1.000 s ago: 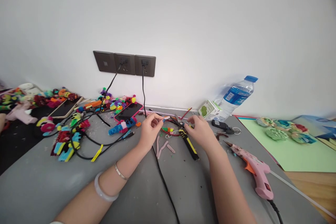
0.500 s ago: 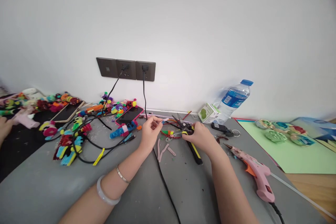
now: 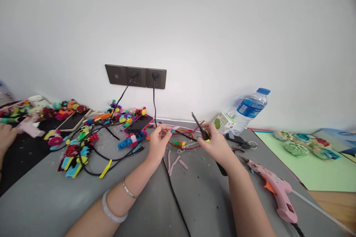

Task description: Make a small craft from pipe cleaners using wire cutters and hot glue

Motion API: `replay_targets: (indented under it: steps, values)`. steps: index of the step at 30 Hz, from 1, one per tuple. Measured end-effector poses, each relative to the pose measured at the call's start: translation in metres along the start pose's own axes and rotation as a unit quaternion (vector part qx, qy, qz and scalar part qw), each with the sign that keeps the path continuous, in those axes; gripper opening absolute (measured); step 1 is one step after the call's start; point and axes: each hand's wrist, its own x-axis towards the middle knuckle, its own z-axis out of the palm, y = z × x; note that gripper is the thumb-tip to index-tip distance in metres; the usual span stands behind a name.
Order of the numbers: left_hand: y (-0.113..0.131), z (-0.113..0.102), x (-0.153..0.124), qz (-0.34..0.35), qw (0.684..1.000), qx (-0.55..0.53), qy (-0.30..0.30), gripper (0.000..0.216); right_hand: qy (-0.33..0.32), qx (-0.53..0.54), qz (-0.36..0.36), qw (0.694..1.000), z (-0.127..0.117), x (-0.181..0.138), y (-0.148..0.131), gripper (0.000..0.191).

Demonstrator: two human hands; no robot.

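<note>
My left hand [image 3: 159, 143] pinches a short pale pink pipe cleaner piece [image 3: 176, 128] between thumb and fingers. My right hand [image 3: 218, 149] is closed around pliers [image 3: 198, 121] with black-and-yellow handles, whose jaws point up and left, apart from the piece. Several cut pale pink pipe cleaner pieces [image 3: 174, 165] lie on the grey table below my hands. Between the hands are a small green-and-yellow item [image 3: 178, 143] and red pipe cleaners [image 3: 192, 148].
A pink glue gun [image 3: 274, 185] lies to the right, near a car key [image 3: 235, 138]. A water bottle [image 3: 251, 107] leans on the wall beside a small carton [image 3: 222, 121]. Black cables [image 3: 175, 192] cross the table. Another person's hand [image 3: 7, 135] is at far left.
The pliers have lifted off the table and turned upward in my right hand; their jaws now look closed. My left hand still holds the pink piece in about the same place.
</note>
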Motion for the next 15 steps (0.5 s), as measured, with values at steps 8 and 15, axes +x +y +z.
replay_targets:
  steps: [8,15]
  values:
    - [0.003,-0.005,0.010,-0.097,0.984,-0.126,0.076,0.036,-0.049,-0.046,-0.047,0.997,0.021,-0.008,-0.020,0.028]
    - [0.004,-0.002,0.008,-0.097,0.988,-0.105,0.065,0.035,-0.075,-0.117,-0.062,0.988,0.034,-0.010,-0.020,0.027]
